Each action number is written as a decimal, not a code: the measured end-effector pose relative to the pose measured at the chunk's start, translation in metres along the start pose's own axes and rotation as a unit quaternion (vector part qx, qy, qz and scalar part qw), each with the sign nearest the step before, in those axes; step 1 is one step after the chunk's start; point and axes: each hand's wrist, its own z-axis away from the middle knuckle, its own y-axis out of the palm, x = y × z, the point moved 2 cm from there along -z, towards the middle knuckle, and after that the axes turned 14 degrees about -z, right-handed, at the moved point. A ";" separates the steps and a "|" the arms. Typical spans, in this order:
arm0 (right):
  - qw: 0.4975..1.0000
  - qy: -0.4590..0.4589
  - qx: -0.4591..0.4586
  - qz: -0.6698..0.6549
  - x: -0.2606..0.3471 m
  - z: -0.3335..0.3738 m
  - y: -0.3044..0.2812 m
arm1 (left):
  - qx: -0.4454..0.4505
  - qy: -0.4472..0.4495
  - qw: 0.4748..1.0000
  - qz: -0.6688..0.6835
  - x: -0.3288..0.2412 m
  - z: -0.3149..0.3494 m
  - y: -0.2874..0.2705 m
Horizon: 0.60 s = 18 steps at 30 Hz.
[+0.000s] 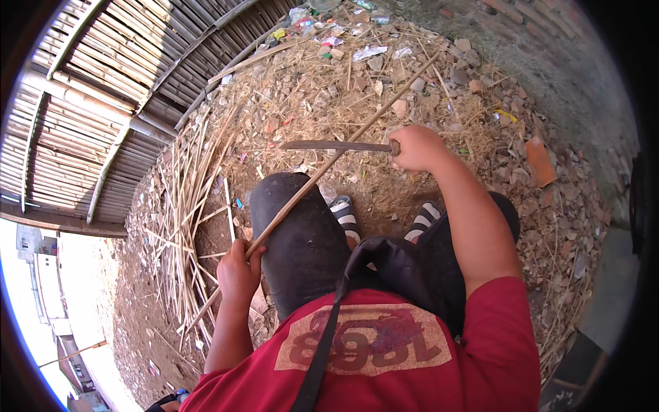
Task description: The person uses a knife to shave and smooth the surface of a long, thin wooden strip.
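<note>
My left hand [238, 273] is closed round a long thin bamboo stick [296, 197], near its lower end. The stick slants up over my left thigh to the far right, its far end above the littered ground. In my right hand [417, 148] is the handle of a machete [329, 145], its dark blade pointing left. The blade crosses the stick beyond my left knee; whether the edge touches it I cannot tell. Most of the machete's handle is hidden in my fist.
A pile of split bamboo strips [184, 240] lies on the ground at my left. Behind it stands a bamboo slat fence [117, 89]. A grey wall [549, 62] runs along the right. Broken bricks, including an orange piece [540, 163], and scraps cover the ground. My sandalled feet [345, 216] are close below the blade.
</note>
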 end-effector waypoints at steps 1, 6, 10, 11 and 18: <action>1.000 0.009 -0.010 -0.015 -0.010 -0.003 0.000 | -0.008 0.012 1.000 0.008 0.001 0.001 0.000; 0.998 -0.023 -0.035 -0.037 -0.019 -0.007 0.008 | 0.034 0.024 0.999 0.015 0.003 0.000 0.008; 0.994 -0.028 0.054 -0.088 -0.018 -0.007 0.009 | 0.113 0.046 0.991 0.055 0.013 -0.014 0.012; 0.989 -0.013 0.085 -0.121 -0.024 -0.008 0.007 | 0.124 0.045 0.989 0.070 0.013 -0.014 0.012; 0.995 -0.027 0.032 -0.094 -0.037 -0.026 0.033 | 0.124 0.039 0.991 0.041 0.011 -0.018 0.009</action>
